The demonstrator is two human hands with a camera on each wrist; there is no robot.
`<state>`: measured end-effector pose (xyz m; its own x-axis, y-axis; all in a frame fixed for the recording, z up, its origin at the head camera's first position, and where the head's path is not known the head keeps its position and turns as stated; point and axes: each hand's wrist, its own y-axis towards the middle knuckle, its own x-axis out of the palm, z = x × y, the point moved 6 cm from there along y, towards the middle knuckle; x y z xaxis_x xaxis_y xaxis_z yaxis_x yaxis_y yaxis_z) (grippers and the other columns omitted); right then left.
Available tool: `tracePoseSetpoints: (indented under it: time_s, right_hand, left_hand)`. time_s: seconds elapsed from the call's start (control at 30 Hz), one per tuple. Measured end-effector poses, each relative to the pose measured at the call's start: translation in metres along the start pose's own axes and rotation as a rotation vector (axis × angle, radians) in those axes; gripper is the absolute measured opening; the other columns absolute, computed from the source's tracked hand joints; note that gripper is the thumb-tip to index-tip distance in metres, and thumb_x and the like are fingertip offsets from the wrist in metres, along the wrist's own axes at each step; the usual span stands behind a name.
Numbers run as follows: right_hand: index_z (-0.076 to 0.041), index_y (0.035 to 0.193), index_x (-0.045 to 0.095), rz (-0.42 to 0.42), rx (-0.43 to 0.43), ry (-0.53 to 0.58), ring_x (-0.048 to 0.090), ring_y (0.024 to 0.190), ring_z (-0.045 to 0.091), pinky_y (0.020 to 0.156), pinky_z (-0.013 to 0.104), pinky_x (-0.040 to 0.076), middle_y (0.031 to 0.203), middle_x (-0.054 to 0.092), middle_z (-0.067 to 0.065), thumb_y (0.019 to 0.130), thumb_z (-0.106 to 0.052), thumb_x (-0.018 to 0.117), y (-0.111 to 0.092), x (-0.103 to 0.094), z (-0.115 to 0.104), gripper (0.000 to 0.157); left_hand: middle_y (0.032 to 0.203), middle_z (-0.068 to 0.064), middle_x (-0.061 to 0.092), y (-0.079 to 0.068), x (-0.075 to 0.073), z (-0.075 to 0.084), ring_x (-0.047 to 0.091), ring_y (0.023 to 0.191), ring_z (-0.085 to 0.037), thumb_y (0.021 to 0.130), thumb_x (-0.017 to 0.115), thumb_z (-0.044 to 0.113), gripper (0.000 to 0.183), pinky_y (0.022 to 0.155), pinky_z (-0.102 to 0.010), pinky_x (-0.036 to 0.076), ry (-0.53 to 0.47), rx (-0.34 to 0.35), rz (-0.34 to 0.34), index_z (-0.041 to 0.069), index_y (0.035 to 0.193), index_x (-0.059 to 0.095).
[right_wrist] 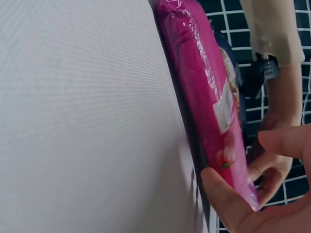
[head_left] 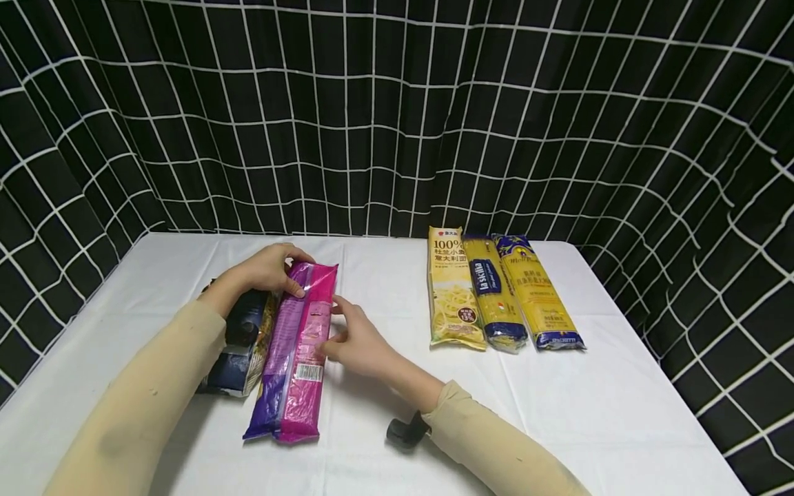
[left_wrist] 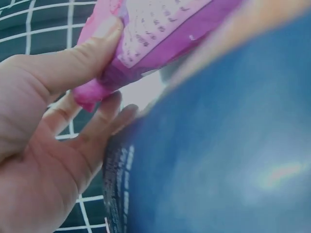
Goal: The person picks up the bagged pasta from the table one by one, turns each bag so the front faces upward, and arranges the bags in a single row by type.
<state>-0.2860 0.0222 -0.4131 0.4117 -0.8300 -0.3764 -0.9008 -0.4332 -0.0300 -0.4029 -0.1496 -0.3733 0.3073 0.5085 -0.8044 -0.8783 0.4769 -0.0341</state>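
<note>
A long pink and purple plastic packet [head_left: 307,344] with a barcode lies on the left part of the white table. My left hand [head_left: 273,269] pinches its far end; in the left wrist view the thumb [left_wrist: 92,53] presses on the pink film and the fingers reach behind. At the packet's right side is my right hand [head_left: 362,341], thumb and fingers spread apart, fingertips right at the edge. In the right wrist view one finger [right_wrist: 223,194] sits low along the pink side. Left of it, partly hidden by my left arm, lies a dark blue packet [head_left: 226,372].
Three yellow pasta packets lie side by side at the back right: a pale yellow one [head_left: 455,296], one with a blue label [head_left: 496,296] and a spaghetti bag [head_left: 540,296]. Black curtains with a white grid [head_left: 384,138] enclose the table [head_left: 384,441] at the back and sides.
</note>
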Motion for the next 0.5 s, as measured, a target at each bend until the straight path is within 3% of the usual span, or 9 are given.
tracePoseSetpoints:
  time_s: [0.2,0.33,0.5]
  right_hand:
    - [-0.009,0.167,0.011,0.038,0.055,0.241,0.073,0.103,0.030,0.080,0.038,0.064,0.155,0.041,0.021,0.090,0.001,0.072,0.002,-0.004,0.008,0.098]
    - [-0.011,0.168,0.012,0.053,0.044,0.326,0.072,0.104,0.034,0.081,0.040,0.064,0.153,0.043,0.024,0.091,0.002,0.069,0.002,-0.004,0.007,0.097]
    - [-0.016,0.168,0.016,0.062,0.006,0.383,0.072,0.097,0.026,0.079,0.040,0.064,0.148,0.046,0.026,0.092,0.005,0.066,0.001,-0.004,0.002,0.093]
  left_hand:
    - [0.134,-0.023,0.060,-0.006,-0.008,0.009,0.069,0.108,-0.041,0.079,0.091,0.008,0.061,0.087,-0.049,0.060,-0.118,0.030,0.100,-0.001,0.134,0.066]
    - [0.136,-0.020,0.059,-0.010,-0.014,0.014,0.067,0.111,-0.042,0.081,0.090,0.009,0.058,0.090,-0.050,0.058,-0.179,0.029,0.166,0.003,0.134,0.068]
    - [0.133,-0.017,0.059,-0.016,-0.017,0.019,0.063,0.114,-0.043,0.081,0.090,0.006,0.057,0.092,-0.052,0.057,-0.218,0.026,0.226,0.005,0.134,0.069]
